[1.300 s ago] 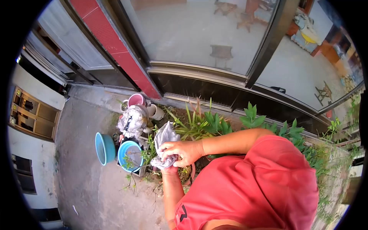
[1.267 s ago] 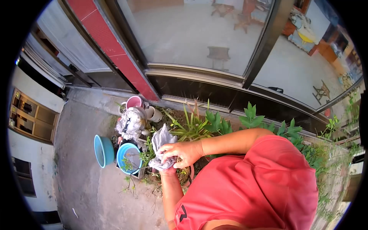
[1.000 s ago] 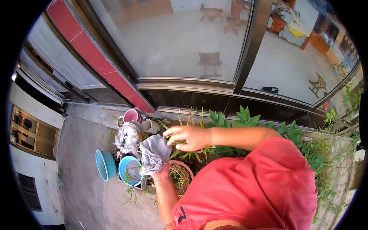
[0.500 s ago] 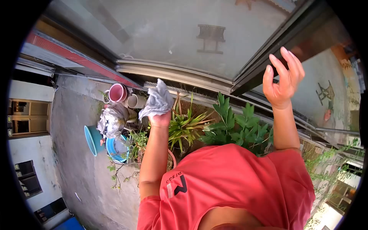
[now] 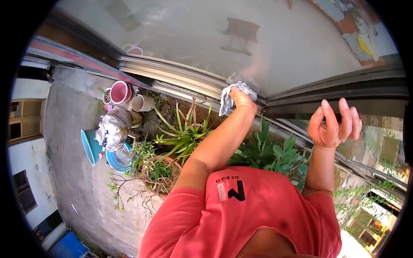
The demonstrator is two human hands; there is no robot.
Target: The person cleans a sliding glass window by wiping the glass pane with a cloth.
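A crumpled grey-white cloth (image 5: 247,87) is bunched in my left hand (image 5: 242,99). It lies against the lower part of a large window pane (image 5: 193,38), by the corner where the bottom rail meets the dark upright frame (image 5: 335,88). The cloth hides part of my fingers. On the right, my right hand (image 5: 334,129) is raised in front of the dark frame, its fingers apart and slightly bent, with nothing in it. Whether its fingertips touch the frame I cannot tell.
Below the window grow a spiky plant (image 5: 187,133) and a leafy green plant (image 5: 266,148). A potted plant (image 5: 161,170), a pink bucket (image 5: 120,92), a whitish pot (image 5: 142,103), a teal basin (image 5: 89,146) and a blue bucket (image 5: 118,159) stand on the left.
My left hand has moved right with the cloth, to the corner of the pane. My right hand has come lower, its fingers more bent. The view has shifted.
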